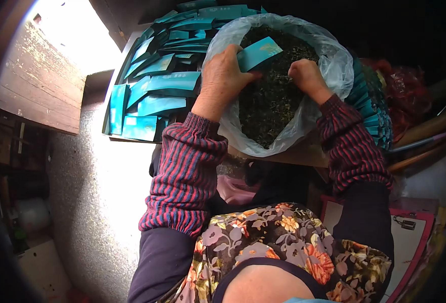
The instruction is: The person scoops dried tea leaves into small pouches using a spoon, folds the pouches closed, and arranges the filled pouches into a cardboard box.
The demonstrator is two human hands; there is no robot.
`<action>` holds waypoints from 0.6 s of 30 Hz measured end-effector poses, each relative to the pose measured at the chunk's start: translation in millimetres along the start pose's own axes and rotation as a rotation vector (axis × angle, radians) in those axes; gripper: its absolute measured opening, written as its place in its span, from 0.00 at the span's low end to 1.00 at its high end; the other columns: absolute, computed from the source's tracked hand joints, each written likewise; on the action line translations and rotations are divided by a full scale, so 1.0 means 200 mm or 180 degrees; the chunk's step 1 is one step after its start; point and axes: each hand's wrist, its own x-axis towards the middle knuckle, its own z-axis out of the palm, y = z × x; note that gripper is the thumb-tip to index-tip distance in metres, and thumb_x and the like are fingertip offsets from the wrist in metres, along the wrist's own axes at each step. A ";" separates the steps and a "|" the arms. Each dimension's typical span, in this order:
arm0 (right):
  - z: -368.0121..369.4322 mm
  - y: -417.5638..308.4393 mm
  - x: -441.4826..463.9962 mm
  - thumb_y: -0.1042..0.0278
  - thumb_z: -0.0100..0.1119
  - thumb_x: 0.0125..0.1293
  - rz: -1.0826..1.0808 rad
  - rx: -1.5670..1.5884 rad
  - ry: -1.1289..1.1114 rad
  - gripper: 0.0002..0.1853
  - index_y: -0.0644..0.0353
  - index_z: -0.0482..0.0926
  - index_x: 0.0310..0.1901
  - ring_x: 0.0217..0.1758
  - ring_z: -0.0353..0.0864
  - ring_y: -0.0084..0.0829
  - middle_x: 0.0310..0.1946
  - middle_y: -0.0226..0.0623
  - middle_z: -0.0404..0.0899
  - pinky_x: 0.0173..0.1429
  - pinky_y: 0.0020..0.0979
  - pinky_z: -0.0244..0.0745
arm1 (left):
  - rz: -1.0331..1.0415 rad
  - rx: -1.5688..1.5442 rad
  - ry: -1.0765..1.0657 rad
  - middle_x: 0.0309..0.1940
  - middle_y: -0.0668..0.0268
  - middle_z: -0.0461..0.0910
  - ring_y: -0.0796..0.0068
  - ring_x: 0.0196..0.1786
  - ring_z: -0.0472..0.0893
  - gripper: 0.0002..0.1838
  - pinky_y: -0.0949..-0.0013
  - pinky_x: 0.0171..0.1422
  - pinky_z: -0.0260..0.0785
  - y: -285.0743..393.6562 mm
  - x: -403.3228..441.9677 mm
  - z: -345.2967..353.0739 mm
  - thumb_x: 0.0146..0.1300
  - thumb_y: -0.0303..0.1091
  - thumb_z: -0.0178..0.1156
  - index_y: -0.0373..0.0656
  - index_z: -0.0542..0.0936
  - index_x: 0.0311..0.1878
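My left hand (222, 76) is closed on a flat teal packet (260, 54), gripped near its left end between thumb and fingers. The packet is tilted above dark dried leaves (267, 113), which look like loose tea. A clear plastic bag (336, 48) with its rim folded outward holds the leaves. Over the right part of the leaves, my right hand (310, 78) has its fingers curled shut. What those fingers hold, if anything, is hidden.
Many teal packets (167, 82) lie in a shallow tray left of the bag. More stand packed in rows (372, 108) on the right, beside red plastic wrapping (407, 91). A wooden board (41, 81) juts in at left. A pink-edged clipboard (410, 232) is low right.
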 end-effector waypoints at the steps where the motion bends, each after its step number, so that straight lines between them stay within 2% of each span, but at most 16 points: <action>1: 0.02 0.02 0.02 0.72 0.53 0.55 0.0049 0.0258 -0.0178 0.08 0.61 0.82 0.26 0.30 0.82 0.43 0.22 0.47 0.79 0.34 0.38 0.76 | 0.0012 -0.0022 0.0011 0.35 0.52 0.82 0.52 0.41 0.81 0.34 0.56 0.46 0.72 0.00 0.00 0.00 0.40 0.47 0.76 0.40 0.75 0.49; 3: 0.03 0.05 0.05 0.72 0.53 0.54 0.0090 0.0515 -0.0355 0.09 0.62 0.84 0.26 0.27 0.83 0.39 0.20 0.46 0.79 0.32 0.35 0.76 | 0.0004 0.0007 0.0016 0.35 0.52 0.82 0.52 0.41 0.81 0.34 0.56 0.46 0.72 0.00 0.00 0.00 0.40 0.47 0.76 0.40 0.75 0.49; 5: 0.05 0.07 0.07 0.74 0.52 0.52 0.0405 0.1331 -0.0889 0.10 0.62 0.85 0.27 0.21 0.79 0.29 0.18 0.38 0.79 0.26 0.29 0.71 | -0.0016 0.0036 0.0024 0.35 0.51 0.82 0.52 0.41 0.81 0.34 0.56 0.46 0.72 0.00 0.00 0.00 0.40 0.47 0.76 0.40 0.75 0.49; 6: 0.04 0.05 0.07 0.74 0.52 0.52 0.0402 0.1339 -0.0889 0.10 0.62 0.85 0.27 0.21 0.79 0.29 0.18 0.38 0.79 0.26 0.29 0.71 | -0.0008 0.0012 0.0038 0.35 0.51 0.82 0.52 0.41 0.81 0.35 0.56 0.46 0.72 0.00 0.00 0.00 0.40 0.47 0.76 0.40 0.75 0.49; 8: 0.01 0.03 0.09 0.75 0.50 0.52 0.1385 0.2256 -0.1070 0.11 0.62 0.84 0.28 0.16 0.72 0.21 0.16 0.30 0.75 0.21 0.25 0.65 | 0.0007 -0.0008 0.0043 0.35 0.51 0.82 0.52 0.41 0.81 0.35 0.56 0.46 0.72 0.00 0.00 0.00 0.40 0.47 0.76 0.40 0.75 0.49; 9: -0.02 0.01 0.09 0.75 0.50 0.52 0.1388 0.2261 -0.1065 0.11 0.62 0.84 0.28 0.16 0.72 0.21 0.16 0.30 0.75 0.21 0.25 0.65 | 0.0017 -0.0001 0.0041 0.35 0.51 0.82 0.52 0.41 0.81 0.35 0.56 0.46 0.72 -0.01 0.00 0.00 0.40 0.47 0.76 0.40 0.75 0.49; 11: -0.08 -0.02 0.08 0.75 0.50 0.54 0.1934 0.2942 -0.1249 0.10 0.63 0.83 0.29 0.15 0.67 0.18 0.15 0.28 0.72 0.19 0.21 0.59 | 0.0036 0.0007 0.0042 0.35 0.51 0.82 0.52 0.41 0.81 0.35 0.56 0.46 0.72 -0.01 0.00 0.00 0.40 0.47 0.76 0.40 0.75 0.49; 18: -0.20 0.04 0.11 0.77 0.49 0.57 0.1948 0.3627 -0.0922 0.10 0.66 0.81 0.34 0.11 0.62 0.14 0.14 0.26 0.70 0.13 0.18 0.51 | -0.0018 -0.0124 0.0027 0.36 0.52 0.81 0.51 0.42 0.81 0.34 0.56 0.47 0.72 -0.01 0.00 -0.01 0.41 0.46 0.76 0.40 0.75 0.50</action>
